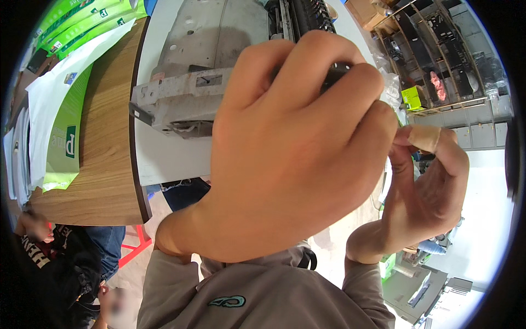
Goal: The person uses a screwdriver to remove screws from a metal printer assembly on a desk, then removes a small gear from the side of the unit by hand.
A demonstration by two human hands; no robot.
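My left hand [296,148] fills the middle of the view, back toward me, with its fingers curled closed. A bit of a black part [335,75] shows between those fingers; whether they hold it is hidden. To the right, my right hand [424,186] is closed in a pinch, thumb against the index finger, which wears a tan bandage [424,137]. The two hands meet at the right hand's fingertips, and what is pinched there cannot be made out. Behind my left hand lies a worn grey metal machine frame [203,46] with a black ribbed part [312,16] along its right.
The frame rests on a white table [170,159]. A wood-grain table [109,126] adjoins it at left, bearing green-and-white paper packs [66,131]. Another person [71,268] sits at lower left. Metal shelving [433,55] stands far right, and a grey office machine [416,290] lower right.
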